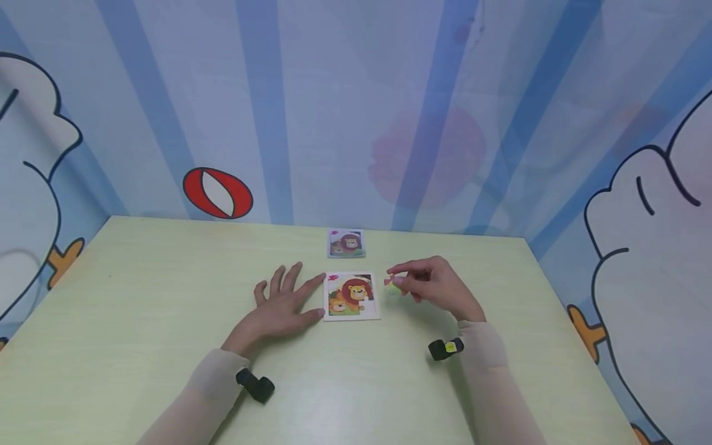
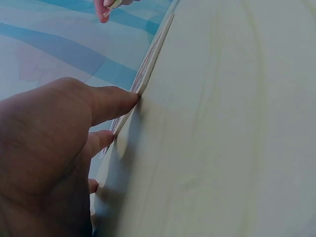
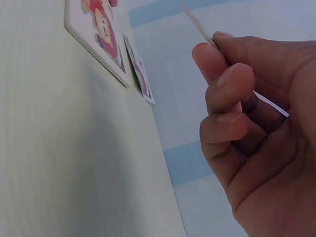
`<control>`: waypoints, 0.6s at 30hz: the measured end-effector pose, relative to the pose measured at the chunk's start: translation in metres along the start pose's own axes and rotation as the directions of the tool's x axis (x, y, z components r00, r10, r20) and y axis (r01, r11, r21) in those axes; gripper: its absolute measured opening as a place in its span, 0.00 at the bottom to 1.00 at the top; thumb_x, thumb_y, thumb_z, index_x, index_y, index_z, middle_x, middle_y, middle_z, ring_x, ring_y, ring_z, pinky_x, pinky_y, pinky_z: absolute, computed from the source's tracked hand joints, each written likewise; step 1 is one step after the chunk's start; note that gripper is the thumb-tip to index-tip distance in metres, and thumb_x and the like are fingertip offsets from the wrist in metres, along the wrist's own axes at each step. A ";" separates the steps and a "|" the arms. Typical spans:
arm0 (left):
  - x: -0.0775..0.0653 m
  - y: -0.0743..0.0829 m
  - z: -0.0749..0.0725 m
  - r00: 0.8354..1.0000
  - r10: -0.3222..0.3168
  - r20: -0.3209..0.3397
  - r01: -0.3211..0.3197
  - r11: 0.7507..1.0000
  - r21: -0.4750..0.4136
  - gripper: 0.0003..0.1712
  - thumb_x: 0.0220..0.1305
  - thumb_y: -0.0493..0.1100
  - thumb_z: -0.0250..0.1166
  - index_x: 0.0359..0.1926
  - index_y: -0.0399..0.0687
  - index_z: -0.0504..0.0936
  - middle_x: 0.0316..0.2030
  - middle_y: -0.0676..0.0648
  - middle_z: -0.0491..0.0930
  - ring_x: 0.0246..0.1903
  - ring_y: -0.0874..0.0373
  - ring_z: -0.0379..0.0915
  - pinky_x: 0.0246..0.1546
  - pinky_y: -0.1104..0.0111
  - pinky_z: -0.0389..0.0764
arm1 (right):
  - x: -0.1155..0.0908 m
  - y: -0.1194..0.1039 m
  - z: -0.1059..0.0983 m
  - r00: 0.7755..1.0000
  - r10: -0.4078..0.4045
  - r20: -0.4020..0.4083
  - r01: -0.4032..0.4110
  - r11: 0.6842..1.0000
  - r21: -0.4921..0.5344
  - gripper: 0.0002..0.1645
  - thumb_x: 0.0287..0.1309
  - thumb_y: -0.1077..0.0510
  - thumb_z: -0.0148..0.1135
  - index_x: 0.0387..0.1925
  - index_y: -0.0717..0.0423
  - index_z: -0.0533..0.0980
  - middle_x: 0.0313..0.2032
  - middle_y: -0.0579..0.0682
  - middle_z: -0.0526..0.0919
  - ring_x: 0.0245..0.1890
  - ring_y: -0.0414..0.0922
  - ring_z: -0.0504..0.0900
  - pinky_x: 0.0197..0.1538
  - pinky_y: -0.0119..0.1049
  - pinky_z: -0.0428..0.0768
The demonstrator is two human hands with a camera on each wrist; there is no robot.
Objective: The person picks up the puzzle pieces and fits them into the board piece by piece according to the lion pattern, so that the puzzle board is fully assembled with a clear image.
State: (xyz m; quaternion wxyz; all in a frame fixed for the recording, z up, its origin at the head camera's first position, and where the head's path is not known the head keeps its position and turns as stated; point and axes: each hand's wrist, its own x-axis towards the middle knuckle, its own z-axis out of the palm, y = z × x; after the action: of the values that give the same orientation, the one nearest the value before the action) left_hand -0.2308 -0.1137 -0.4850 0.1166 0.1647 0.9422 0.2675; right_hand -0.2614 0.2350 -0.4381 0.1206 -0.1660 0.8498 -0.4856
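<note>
A lion jigsaw puzzle in a white frame (image 1: 351,298) lies flat on the table, with a pale gap at its lower right corner. My left hand (image 1: 280,309) rests on the table with fingers spread, thumb and index fingertip touching the frame's left edge. In the left wrist view those fingertips (image 2: 129,98) press against the thin board edge. To the right of the puzzle, my right hand (image 1: 434,285) is raised above the table and pinches a puzzle piece (image 1: 394,287) with green and red on it. The right wrist view shows that thin piece (image 3: 195,22) edge-on between thumb and index finger.
Behind the puzzle lies a smaller card (image 1: 346,243) with the same lion picture. The pale table (image 1: 183,278) ends at a blue striped cloth backdrop (image 1: 334,123). Dark wrist cameras sit on both sleeves.
</note>
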 end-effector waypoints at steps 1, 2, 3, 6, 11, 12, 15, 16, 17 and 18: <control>0.000 0.000 0.000 1.000 -0.001 0.002 0.001 1.000 0.005 0.45 0.74 0.62 0.61 0.86 0.63 0.56 0.88 0.35 0.36 0.85 0.28 0.23 0.75 0.25 0.30 | 0.001 0.000 0.002 1.000 0.008 0.003 -0.008 1.000 -0.009 0.19 0.71 0.51 0.71 0.58 0.53 0.88 0.33 0.68 0.87 0.28 0.69 0.75 0.30 0.36 0.74; 0.000 0.000 -0.001 1.000 -0.004 0.004 0.004 1.000 0.008 0.45 0.74 0.62 0.61 0.86 0.64 0.56 0.88 0.35 0.35 0.85 0.28 0.22 0.75 0.25 0.29 | 0.001 0.000 0.004 1.000 0.012 0.007 -0.012 1.000 -0.021 0.19 0.71 0.51 0.71 0.58 0.53 0.88 0.32 0.67 0.86 0.28 0.68 0.75 0.31 0.35 0.74; 0.000 0.001 -0.001 1.000 -0.006 0.005 0.006 1.000 0.009 0.45 0.74 0.62 0.61 0.86 0.64 0.56 0.88 0.36 0.35 0.85 0.28 0.22 0.75 0.25 0.29 | 0.002 0.000 0.006 1.000 0.019 0.009 -0.019 0.999 -0.034 0.19 0.70 0.50 0.71 0.58 0.52 0.88 0.30 0.65 0.86 0.28 0.67 0.76 0.31 0.35 0.74; 0.001 -0.001 0.000 1.000 -0.001 0.003 0.001 1.000 0.004 0.45 0.74 0.62 0.60 0.86 0.64 0.56 0.88 0.35 0.35 0.85 0.28 0.22 0.75 0.25 0.29 | 0.004 0.000 0.011 1.000 0.019 0.015 -0.018 0.997 -0.070 0.18 0.70 0.50 0.72 0.56 0.50 0.89 0.24 0.57 0.82 0.26 0.62 0.77 0.31 0.36 0.73; 0.004 -0.006 0.005 1.000 0.009 -0.011 -0.009 1.000 -0.007 0.46 0.73 0.64 0.61 0.86 0.65 0.57 0.88 0.36 0.36 0.85 0.28 0.22 0.75 0.25 0.29 | 0.008 0.005 0.019 0.999 -0.011 0.032 0.014 0.996 -0.093 0.15 0.70 0.51 0.71 0.54 0.48 0.90 0.19 0.49 0.79 0.22 0.56 0.76 0.30 0.36 0.72; 0.004 -0.007 0.007 1.000 0.010 -0.014 -0.010 1.000 -0.006 0.46 0.73 0.64 0.61 0.86 0.66 0.57 0.88 0.36 0.35 0.85 0.29 0.22 0.75 0.25 0.28 | 0.009 0.006 0.021 0.999 -0.018 0.036 0.021 0.995 -0.093 0.14 0.70 0.51 0.71 0.54 0.47 0.90 0.19 0.49 0.79 0.21 0.54 0.75 0.30 0.36 0.72; 0.007 -0.011 0.010 1.000 0.006 -0.020 -0.006 1.000 0.003 0.46 0.73 0.64 0.61 0.86 0.66 0.56 0.88 0.38 0.35 0.85 0.30 0.21 0.75 0.26 0.27 | 0.010 0.007 0.026 0.999 -0.024 0.043 0.028 0.996 -0.083 0.14 0.70 0.51 0.71 0.53 0.47 0.90 0.19 0.49 0.79 0.20 0.48 0.74 0.30 0.36 0.72; 0.008 -0.012 0.011 1.000 0.007 -0.023 -0.007 1.000 0.002 0.46 0.73 0.64 0.61 0.86 0.66 0.56 0.88 0.38 0.35 0.85 0.30 0.21 0.75 0.26 0.27 | 0.011 0.008 0.027 0.999 -0.027 0.043 0.030 0.996 -0.082 0.14 0.70 0.52 0.71 0.53 0.47 0.90 0.19 0.49 0.79 0.19 0.47 0.73 0.29 0.36 0.71; 0.009 -0.013 0.012 1.000 0.006 -0.024 -0.006 1.000 0.003 0.46 0.73 0.64 0.61 0.86 0.66 0.56 0.88 0.38 0.35 0.85 0.30 0.21 0.75 0.26 0.27 | 0.012 0.008 0.029 0.999 -0.027 0.042 0.030 0.996 -0.080 0.13 0.70 0.52 0.71 0.53 0.47 0.90 0.19 0.49 0.79 0.19 0.45 0.72 0.29 0.36 0.71; 0.010 -0.014 0.012 1.000 0.006 -0.025 -0.006 1.000 0.003 0.46 0.73 0.64 0.62 0.86 0.66 0.56 0.88 0.38 0.35 0.85 0.30 0.21 0.75 0.26 0.28 | 0.012 0.008 0.031 0.999 -0.024 0.041 0.028 0.996 -0.079 0.13 0.70 0.52 0.71 0.52 0.47 0.90 0.19 0.48 0.79 0.19 0.44 0.71 0.28 0.35 0.70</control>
State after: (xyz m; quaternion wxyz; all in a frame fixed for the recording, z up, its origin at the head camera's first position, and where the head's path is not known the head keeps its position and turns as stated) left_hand -0.2394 -0.1151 -0.5039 0.1037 0.1645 0.9435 0.2684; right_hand -0.2625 0.2093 -0.4609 0.1246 -0.1914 0.8636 -0.4494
